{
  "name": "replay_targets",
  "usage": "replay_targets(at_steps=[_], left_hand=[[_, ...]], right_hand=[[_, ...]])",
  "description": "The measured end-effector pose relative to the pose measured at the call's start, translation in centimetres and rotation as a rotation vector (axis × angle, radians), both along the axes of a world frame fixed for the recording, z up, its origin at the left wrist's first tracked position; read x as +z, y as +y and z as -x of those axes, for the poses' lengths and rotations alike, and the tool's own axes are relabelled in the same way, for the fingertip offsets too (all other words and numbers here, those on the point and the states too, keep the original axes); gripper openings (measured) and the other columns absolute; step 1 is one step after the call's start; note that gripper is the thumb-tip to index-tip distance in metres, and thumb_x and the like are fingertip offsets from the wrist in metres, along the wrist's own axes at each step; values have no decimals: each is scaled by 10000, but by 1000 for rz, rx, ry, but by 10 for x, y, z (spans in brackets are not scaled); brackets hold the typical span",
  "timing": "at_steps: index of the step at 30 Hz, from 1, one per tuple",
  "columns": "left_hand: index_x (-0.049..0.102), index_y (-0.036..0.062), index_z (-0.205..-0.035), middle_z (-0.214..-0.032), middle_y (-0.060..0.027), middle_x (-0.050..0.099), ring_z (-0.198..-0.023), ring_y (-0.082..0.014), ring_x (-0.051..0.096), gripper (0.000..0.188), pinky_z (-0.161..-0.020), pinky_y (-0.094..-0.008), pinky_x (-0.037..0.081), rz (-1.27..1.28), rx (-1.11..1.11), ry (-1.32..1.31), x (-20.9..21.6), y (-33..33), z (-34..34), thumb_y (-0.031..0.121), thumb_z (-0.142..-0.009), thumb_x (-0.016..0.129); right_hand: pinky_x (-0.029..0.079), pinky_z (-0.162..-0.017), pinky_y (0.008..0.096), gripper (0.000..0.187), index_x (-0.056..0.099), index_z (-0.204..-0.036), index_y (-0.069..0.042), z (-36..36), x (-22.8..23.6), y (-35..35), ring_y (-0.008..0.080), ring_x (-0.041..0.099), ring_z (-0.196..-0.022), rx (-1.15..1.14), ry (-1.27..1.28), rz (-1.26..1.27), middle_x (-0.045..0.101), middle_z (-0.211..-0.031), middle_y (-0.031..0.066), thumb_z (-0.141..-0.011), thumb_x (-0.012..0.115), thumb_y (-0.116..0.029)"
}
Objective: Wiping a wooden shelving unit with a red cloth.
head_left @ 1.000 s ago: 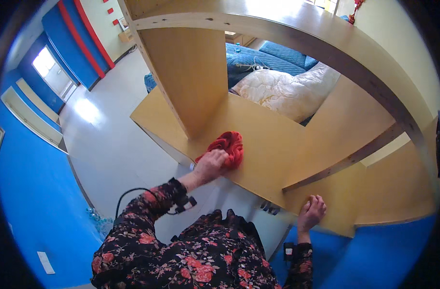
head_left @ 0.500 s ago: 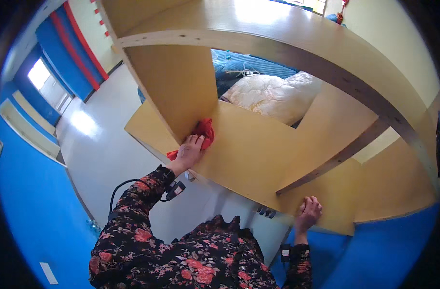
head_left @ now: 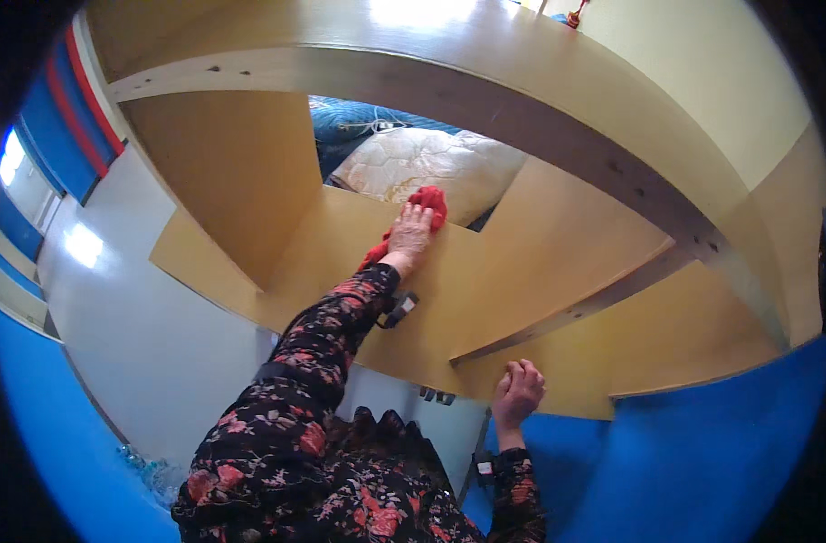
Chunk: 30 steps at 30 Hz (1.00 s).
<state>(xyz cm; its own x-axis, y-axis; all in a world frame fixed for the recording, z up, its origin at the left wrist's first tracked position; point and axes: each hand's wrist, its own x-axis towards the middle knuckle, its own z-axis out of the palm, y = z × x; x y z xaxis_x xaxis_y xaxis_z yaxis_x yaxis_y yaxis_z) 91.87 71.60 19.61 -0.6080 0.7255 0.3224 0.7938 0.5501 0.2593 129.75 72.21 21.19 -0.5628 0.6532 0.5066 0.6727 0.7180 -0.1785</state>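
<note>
My left hand (head_left: 411,237) presses a bunched red cloth (head_left: 428,203) flat against the wooden shelf board (head_left: 368,312), near its back edge. Some of the cloth sticks out past the fingertips and some beside the wrist. At the front edge of the same board, right of the slanting divider's foot, is my right hand (head_left: 519,391). Its fingers are curled in and nothing shows in them. Both wrists carry a small dark device (head_left: 399,309).
An upright side panel (head_left: 223,172) stands left of the cloth, and a divider (head_left: 567,312) on the right. A thick upper shelf edge (head_left: 449,95) arches above. Behind the back opening lies a cream quilted bedding piece (head_left: 431,158). Blue wall panels (head_left: 702,452) stand at lower right.
My left hand has slid the red cloth from beside the left panel inward to the right, toward the shelf's back. My right hand stays by the front edge. The view has shifted right.
</note>
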Motion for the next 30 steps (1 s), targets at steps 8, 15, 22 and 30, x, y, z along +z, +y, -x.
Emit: replay_targets(at_steps=[8,15,22,30], left_hand=[[478,87,-1208,-1307,-141,446,-1254,-323,379,437,-992,-478,348,85,-439,-195,24,0,-75,214,-798,554],[508,74,-1183,-1242,-184,488,-1207,-338,428,446,-994,-451,354,109,-914,-96,42,-144,-114,245,-784,610],[464,71,-1236,-1327,-180,427,-1282,-355,332,498,-1039,-466,280,-13,-329,-98,39,-11,-68,325,-816,552],[472,95,-1228,-1330,-164,431,-1289,-345,329,478,-1031,-465,289,-10,-316,-62,26,-38,-104,317,-815,565]], right_hand=[[397,-858,408,173,617,-934,-146,1,3,5,258,498,-1023,-7,1,1,548,-1072,44,-766,581,-161],[392,-843,410,179,608,-926,-131,-2,10,5,275,501,-1021,29,2,24,546,-1073,64,-754,559,-146],[373,-890,423,204,597,-962,-144,-1,7,-1,265,478,-1053,40,-25,49,533,-1098,55,-762,563,-157],[390,-873,416,184,607,-950,-145,0,6,4,253,491,-1046,21,12,12,541,-1084,49,-778,549,-173]])
